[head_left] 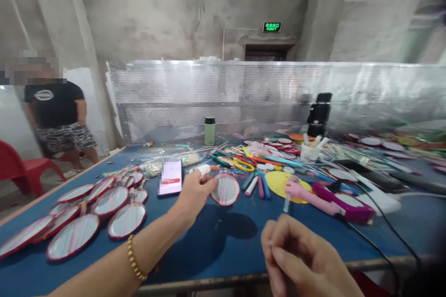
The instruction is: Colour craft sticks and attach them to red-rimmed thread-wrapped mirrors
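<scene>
My left hand (197,190) pinches the edge of a round, pale disc with a red rim (226,189), holding it above the blue table. White tape wraps one finger of that hand. My right hand (296,255) is closed near the table's front edge, thumb against fingers. A tiny pale spot shows at its fingertips, too small to name. Left of my forearm lies a cluster of similar red-rimmed discs (111,200). A phone with a lit screen (170,178) stands just behind my left wrist. A pink glue gun (310,197) lies beyond my right hand.
Several markers (260,186), a yellow round sheet (275,181) and scissors (245,163) lie mid-table. A green bottle (209,131) and a black flask (318,113) stand by the perforated metal screen (181,93). Cables (376,246) cross the right. A person (57,106) stands far left.
</scene>
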### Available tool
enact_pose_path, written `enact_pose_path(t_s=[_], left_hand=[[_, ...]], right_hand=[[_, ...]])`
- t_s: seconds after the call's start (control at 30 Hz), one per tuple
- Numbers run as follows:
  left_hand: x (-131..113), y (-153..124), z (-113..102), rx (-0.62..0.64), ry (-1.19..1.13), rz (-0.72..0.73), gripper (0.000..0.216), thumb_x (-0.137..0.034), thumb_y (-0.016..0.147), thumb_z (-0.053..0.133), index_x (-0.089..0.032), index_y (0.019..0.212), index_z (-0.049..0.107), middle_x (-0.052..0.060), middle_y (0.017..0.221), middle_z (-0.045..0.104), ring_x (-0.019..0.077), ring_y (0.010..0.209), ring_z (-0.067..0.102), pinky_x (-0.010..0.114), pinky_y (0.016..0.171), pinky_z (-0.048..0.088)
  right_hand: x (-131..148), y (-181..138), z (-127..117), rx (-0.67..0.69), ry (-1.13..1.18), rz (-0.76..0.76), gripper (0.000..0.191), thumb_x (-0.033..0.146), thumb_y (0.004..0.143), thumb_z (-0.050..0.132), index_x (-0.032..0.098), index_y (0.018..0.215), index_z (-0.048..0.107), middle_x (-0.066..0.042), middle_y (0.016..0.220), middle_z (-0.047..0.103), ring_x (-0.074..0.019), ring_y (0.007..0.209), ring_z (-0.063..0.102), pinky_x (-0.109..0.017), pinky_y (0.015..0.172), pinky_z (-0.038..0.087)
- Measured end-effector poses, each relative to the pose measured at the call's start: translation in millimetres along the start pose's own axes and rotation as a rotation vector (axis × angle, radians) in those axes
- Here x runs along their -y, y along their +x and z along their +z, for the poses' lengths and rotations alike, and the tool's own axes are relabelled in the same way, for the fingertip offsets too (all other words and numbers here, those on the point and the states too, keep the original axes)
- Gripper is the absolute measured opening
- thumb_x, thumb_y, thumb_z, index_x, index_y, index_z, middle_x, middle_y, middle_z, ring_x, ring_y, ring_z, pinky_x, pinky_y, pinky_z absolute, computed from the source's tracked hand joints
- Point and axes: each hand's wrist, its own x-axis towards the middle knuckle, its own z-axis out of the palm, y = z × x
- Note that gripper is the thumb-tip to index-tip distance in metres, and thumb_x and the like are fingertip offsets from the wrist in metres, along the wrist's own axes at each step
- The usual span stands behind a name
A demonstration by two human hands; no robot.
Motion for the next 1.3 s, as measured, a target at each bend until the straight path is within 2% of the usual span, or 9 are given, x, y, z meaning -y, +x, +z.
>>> enact_pose_path(t_s=[0.1,0.17,0.33,0.5,0.6,1.07,1.3], left_hand=[[-3,-3,1,0.078,-0.122,-0.038,0.042,-0.022,0.075,0.075,-0.010,0.115,0.066,-0.008,0.057,0.049,0.0080,0.054,0.043,0.021,0.055,0.035],[-5,-5,2,0.123,-0.200,-0.064,0.047,-0.026,0.074,0.079,-0.011,0.116,0.066,-0.007,0.060,0.052,0.0077,0.057,0.046,0.020,0.058,0.038],[-11,-9,3,0.194,-0.316,-0.127,0.050,-0.026,0.068,0.087,-0.012,0.113,0.070,-0.003,0.068,0.062,0.0084,0.061,0.055,0.020,0.061,0.044],[-20,-14,2,0.317,-0.508,-0.247,0.048,-0.019,0.066,0.090,-0.014,0.111,0.072,0.000,0.077,0.071,0.0098,0.064,0.063,0.023,0.068,0.051],[-21,-17,1,0.375,-0.540,-0.279,0.049,-0.017,0.067,0.089,-0.013,0.112,0.071,0.001,0.079,0.072,0.0114,0.067,0.067,0.025,0.071,0.054],[-18,-15,3,0.425,-0.587,-0.276,0.043,-0.015,0.071,0.087,-0.013,0.111,0.071,0.002,0.078,0.076,0.0147,0.064,0.072,0.027,0.067,0.061],[-19,-17,3,0.390,-0.591,-0.295,0.044,-0.013,0.068,0.088,-0.014,0.110,0.073,0.002,0.078,0.076,0.0115,0.064,0.071,0.024,0.067,0.060]], right_hand=[[3,9,0,-0.001,0.081,0.055,0.028,0.039,0.087,0.070,0.018,0.079,0.054,0.005,0.057,0.056,-0.0077,0.040,0.054,-0.020,0.043,0.045],[1,15,0,-0.008,0.135,0.096,0.026,0.038,0.087,0.070,0.017,0.081,0.055,0.006,0.052,0.054,-0.0073,0.039,0.052,-0.018,0.041,0.044],[1,33,7,-0.035,0.275,0.089,0.037,0.037,0.076,0.081,0.017,0.095,0.056,0.002,0.073,0.065,-0.0068,0.044,0.054,-0.019,0.038,0.049],[3,52,13,0.027,0.274,0.029,0.044,0.038,0.077,0.082,0.017,0.102,0.052,0.003,0.070,0.065,-0.0089,0.045,0.057,-0.021,0.041,0.051],[3,59,15,0.052,0.243,0.008,0.044,0.040,0.079,0.080,0.017,0.102,0.050,0.004,0.063,0.062,-0.0097,0.045,0.056,-0.021,0.041,0.051],[4,62,11,0.146,0.432,0.133,0.045,0.031,0.074,0.086,0.015,0.100,0.053,0.003,0.066,0.063,-0.0059,0.045,0.050,-0.018,0.038,0.048],[1,62,12,0.167,0.442,0.168,0.044,0.032,0.073,0.086,0.015,0.097,0.054,0.002,0.068,0.064,-0.0052,0.043,0.050,-0.018,0.038,0.049]])
